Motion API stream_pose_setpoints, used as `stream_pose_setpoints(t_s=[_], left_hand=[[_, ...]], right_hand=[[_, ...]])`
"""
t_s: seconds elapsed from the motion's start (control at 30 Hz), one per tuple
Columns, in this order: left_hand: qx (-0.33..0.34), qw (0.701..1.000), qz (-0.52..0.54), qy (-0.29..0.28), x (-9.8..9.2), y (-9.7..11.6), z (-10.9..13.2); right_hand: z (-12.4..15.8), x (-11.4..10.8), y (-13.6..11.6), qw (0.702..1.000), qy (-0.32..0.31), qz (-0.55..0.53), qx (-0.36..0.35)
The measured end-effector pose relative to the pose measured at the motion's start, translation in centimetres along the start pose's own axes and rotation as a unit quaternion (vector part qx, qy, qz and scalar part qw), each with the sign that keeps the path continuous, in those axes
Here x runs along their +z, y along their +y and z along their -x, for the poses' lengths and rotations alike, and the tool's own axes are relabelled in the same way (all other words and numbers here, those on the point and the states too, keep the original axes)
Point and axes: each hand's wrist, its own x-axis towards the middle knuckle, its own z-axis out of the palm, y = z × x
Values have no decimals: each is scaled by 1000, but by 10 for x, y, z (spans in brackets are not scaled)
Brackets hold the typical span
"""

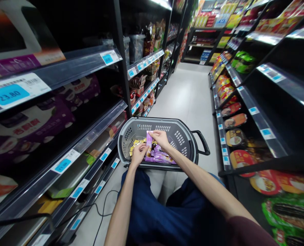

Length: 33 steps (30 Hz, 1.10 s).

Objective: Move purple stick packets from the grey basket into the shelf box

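Note:
Both hands are over a grey shopping basket (176, 136) that stands in front of my knees. Between them is a slim purple snack packet (149, 139), held roughly upright. My right hand (160, 138) pinches its upper end with thumb and fingertips. Lower down, my left hand (139, 153) has its fingers closed on the packet's lower part. Several more purple packets (162, 157) lie in the basket below my right wrist. Yellow packets (135, 147) lie to the left, partly behind my left hand. The print on the held packet is too small to read.
Shelves with price labels (66, 162) line the left side, holding large purple packages (26, 126). On the right, shelves carry instant-noodle bowls (242, 162) and bags. The basket's black handle (203, 142) sticks out rightward. A black cable (100, 215) hangs at lower left. Pale floor (185, 89) runs ahead.

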Motion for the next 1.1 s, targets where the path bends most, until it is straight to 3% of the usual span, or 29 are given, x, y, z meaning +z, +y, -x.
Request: stream_pose_setpoints(t_s=[0.33, 0.4, 0.53, 0.6, 0.77, 1.1], left_hand=[[15, 1000, -7, -2, 3, 6, -1], [15, 1000, -9, -1, 2, 7, 0], [4, 1000, -9, -4, 1, 10, 1], [-2, 1000, -8, -9, 0, 11, 2], [-5, 1000, -5, -18, 2, 10, 1], [-40, 998, 4, -39, 4, 1, 1]], right_hand=[[0, -1, 4, 999, -28, 19, -25], [1, -2, 3, 997, -67, 20, -16], [2, -5, 4, 978, -201, 51, 7], [1, -6, 5, 972, -226, 66, 9], [-1, -7, 8, 980, -185, 68, 5], [-18, -20, -8, 999, -28, -3, 18]])
